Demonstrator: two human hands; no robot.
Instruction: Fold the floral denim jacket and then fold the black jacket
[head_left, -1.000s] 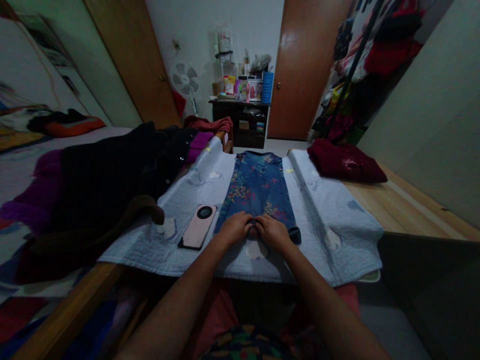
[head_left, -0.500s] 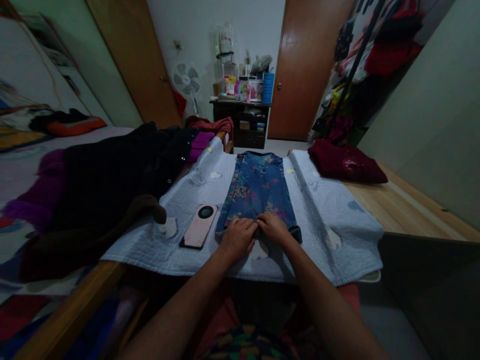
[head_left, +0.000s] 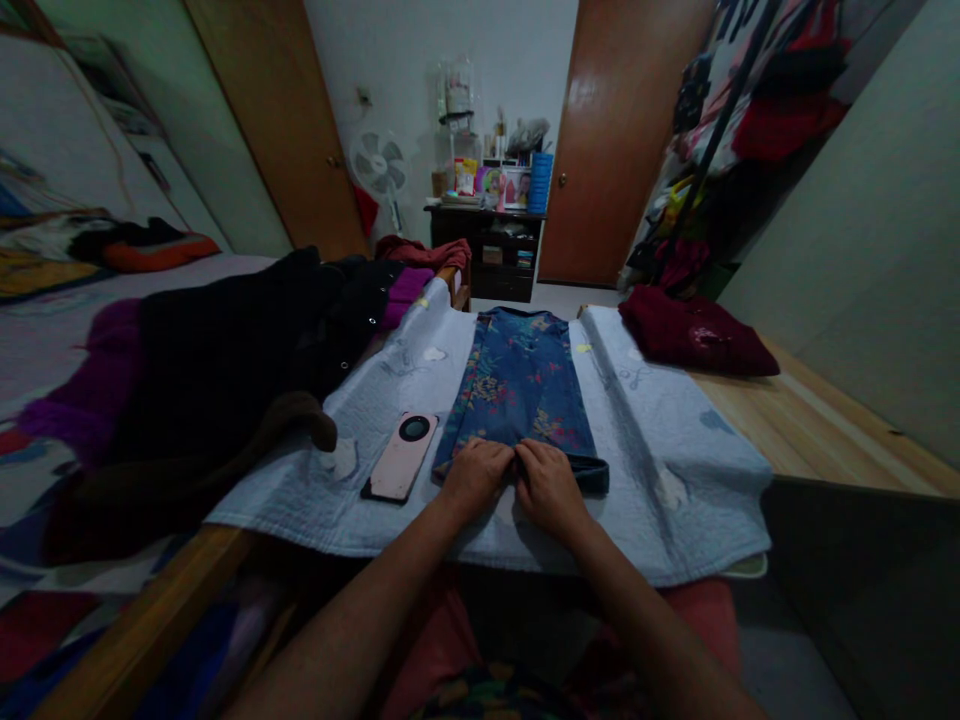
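A blue floral garment (head_left: 525, 375), folded into a long shape, lies on a pale blue quilted cloth (head_left: 652, 430). Both hands are at its near edge, side by side, thumbs and fingertips almost meeting. My left hand (head_left: 480, 475) has its fingers curled over the edge, gripping the fabric. Close beside it, my right hand (head_left: 546, 480) also pinches the edge. At the right, the garment's near corner shows a dark rolled or folded edge. A pink phone (head_left: 401, 460) with a round black camera lies left of the garment.
A dark garment with purple parts (head_left: 217, 350) covers the bed at left. A folded maroon garment (head_left: 697, 330) rests on the wooden surface (head_left: 825, 420) at right. Behind stand a fan (head_left: 379, 165), a dark cabinet (head_left: 487, 250) and hanging clothes.
My right hand has shifted slightly down and its fingers are more curled at the edge. The garment's near right corner sits a little lower and looks more folded over.
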